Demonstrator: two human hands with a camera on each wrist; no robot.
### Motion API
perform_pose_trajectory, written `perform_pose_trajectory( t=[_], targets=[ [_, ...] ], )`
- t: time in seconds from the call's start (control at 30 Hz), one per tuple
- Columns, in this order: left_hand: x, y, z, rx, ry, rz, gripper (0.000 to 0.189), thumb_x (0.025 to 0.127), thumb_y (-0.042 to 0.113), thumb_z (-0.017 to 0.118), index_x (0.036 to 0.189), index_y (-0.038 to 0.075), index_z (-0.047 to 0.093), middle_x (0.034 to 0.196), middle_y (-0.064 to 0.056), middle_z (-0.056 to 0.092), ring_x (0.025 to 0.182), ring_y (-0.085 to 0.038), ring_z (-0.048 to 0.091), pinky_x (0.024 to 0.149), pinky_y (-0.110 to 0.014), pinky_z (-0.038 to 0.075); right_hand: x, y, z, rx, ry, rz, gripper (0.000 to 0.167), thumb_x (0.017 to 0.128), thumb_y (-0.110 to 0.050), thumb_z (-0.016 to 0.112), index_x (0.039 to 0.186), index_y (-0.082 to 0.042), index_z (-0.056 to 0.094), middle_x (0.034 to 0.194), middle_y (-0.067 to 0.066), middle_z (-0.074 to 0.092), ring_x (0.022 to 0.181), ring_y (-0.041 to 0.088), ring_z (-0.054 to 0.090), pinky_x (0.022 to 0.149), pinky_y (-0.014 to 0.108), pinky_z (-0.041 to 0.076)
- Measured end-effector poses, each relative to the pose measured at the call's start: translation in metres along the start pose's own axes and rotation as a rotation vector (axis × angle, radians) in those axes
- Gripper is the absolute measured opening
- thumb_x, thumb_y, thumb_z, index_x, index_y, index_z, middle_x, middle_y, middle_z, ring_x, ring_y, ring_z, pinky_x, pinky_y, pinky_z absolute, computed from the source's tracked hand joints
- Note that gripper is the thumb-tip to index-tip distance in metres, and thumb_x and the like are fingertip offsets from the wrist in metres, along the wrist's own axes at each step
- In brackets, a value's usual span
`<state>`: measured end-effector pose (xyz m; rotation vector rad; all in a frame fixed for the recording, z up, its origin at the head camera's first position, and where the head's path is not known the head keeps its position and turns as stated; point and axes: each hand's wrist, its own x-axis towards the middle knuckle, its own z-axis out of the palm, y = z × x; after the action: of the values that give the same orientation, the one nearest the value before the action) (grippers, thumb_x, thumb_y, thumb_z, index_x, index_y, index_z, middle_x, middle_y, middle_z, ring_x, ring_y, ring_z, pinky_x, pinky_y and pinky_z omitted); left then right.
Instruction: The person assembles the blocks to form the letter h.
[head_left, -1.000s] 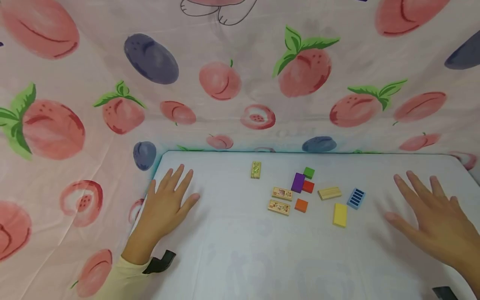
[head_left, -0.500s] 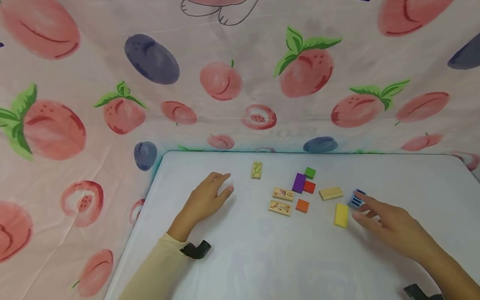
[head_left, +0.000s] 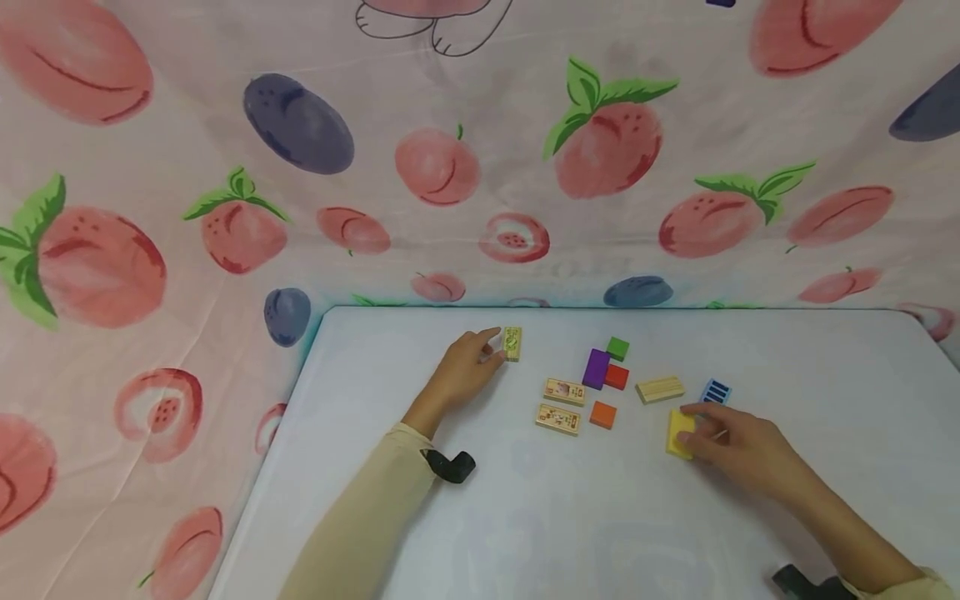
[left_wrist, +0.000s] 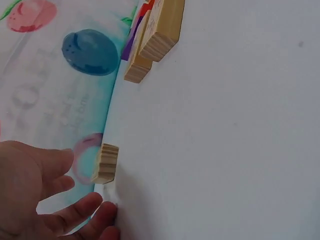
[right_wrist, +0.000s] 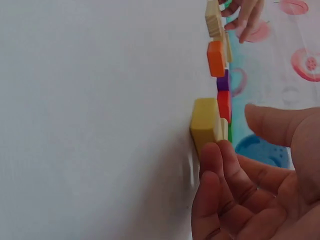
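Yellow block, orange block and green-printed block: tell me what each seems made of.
The green-printed block looks like bare wood: brown grain stripes cross its end. The yellow block looks smooth, matte and evenly colored; no grain shows, so painted wood or plastic is possible. The orange block also shows solid color without grain; perhaps painted wood.

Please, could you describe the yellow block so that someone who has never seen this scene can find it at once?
On the white table, look toward the right side, where the right hand is. The yellow block lies right by that hand. Its plain yellow surface sets it apart from its neighbours, the pale wooden block and the blue block with dark bars.
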<state>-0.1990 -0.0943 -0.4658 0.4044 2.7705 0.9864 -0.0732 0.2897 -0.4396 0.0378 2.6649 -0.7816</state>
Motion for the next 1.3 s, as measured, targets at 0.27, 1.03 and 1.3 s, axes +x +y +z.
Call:
perform_pose_trajectory(
  t=[0.27,1.03,1.3],
  targets=[
    [0.018,0.005,0.007,0.079,-0.025,-0.060,0.058,0.104,0.034,0.057,0.157,0.016,0.042,0.104,-0.009,0.059,0.092,-0.020,0.054,0.082,-0.037,0.047,0.004,0.003,0.005,-0.021,0.023,0.000,0.067,0.090,-0.039,0.076,0.139,0.002,0.055,0.088,0.001,0.063,0.083,0.019,0.057,0.067,0.030,0.046],
    [0.023,0.008,-0.001,0.075,-0.137,-0.096,0.049,0.099,0.028,0.065,0.147,0.021,0.052,0.121,-0.013,0.055,0.105,-0.025,0.057,0.094,-0.044,0.049,-0.001,0.000,0.015,0.059,0.049,0.006,0.067,0.085,-0.037,0.082,0.136,-0.009,0.049,0.108,0.013,0.074,0.090,0.025,0.058,0.069,0.033,0.050],
    [0.011,0.004,0.002,-0.073,0.020,-0.065,0.044,0.094,0.019,0.073,0.130,0.009,0.048,0.107,-0.011,0.064,0.092,-0.021,0.059,0.085,-0.037,0.050,-0.002,-0.004,0.020,0.293,-0.053,0.093,0.064,0.093,-0.036,0.076,0.143,-0.012,0.043,0.110,0.011,0.072,0.090,0.021,0.063,0.072,0.030,0.056]
  ],
)
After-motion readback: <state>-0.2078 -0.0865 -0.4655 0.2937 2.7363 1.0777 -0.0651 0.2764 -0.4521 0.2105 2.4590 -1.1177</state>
